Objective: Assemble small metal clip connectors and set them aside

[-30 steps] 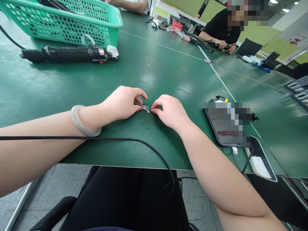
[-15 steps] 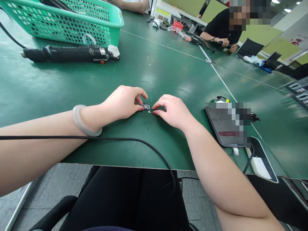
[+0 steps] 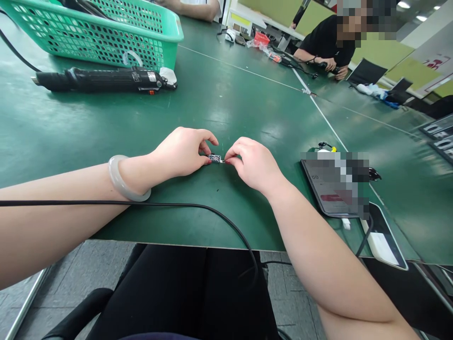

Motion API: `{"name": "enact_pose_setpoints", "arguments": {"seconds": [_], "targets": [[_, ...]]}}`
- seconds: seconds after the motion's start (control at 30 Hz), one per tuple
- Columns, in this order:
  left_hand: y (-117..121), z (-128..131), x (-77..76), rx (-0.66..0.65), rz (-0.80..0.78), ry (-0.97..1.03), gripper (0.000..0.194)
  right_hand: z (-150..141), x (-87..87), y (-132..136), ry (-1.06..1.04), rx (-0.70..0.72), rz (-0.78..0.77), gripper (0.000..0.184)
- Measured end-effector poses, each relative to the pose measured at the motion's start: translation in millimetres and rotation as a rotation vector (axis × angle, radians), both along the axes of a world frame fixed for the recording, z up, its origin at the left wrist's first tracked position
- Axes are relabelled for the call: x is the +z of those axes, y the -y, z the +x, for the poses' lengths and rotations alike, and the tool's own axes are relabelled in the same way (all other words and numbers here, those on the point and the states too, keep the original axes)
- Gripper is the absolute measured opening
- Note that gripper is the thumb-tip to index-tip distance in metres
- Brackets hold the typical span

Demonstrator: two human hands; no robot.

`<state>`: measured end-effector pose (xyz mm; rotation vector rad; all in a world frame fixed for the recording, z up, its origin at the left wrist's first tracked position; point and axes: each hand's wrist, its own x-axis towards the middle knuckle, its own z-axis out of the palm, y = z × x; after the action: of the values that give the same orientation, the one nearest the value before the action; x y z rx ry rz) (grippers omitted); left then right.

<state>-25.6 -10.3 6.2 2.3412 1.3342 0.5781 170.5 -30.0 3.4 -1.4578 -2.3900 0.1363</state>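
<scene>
A tiny dark circuit board (image 3: 213,157) lies on the green table (image 3: 247,108) between my hands. My left hand (image 3: 182,152), with a pale bangle on its wrist, pinches the board's left end with thumb and fingertips. My right hand (image 3: 252,162) is closed in a pinch on a small metal part (image 3: 222,161) held against the board's right end. Both hands rest on the table top.
A black electric screwdriver (image 3: 102,79) lies at the back left in front of a green mesh basket (image 3: 106,33). A black cable (image 3: 170,206) crosses my left forearm. A phone (image 3: 329,189) and a white device (image 3: 384,243) lie to the right. Another person works at the far right.
My right hand has brought the small metal part leftward up to the board's right end. My left hand has kept its pinch on the board.
</scene>
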Motion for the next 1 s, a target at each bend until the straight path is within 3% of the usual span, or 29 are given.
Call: {"name": "enact_pose_setpoints", "arguments": {"seconds": [0.33,1.0], "targets": [[1.4,2.4,-0.3,0.006,0.003,0.002,0.034,-15.7,-7.1,-1.7,0.025,-0.03,0.045,0.016],[2.3,2.8,0.7,0.001,-0.006,0.007,0.035,-15.7,-7.5,-2.6,0.025,-0.03,0.065,0.02]]}}
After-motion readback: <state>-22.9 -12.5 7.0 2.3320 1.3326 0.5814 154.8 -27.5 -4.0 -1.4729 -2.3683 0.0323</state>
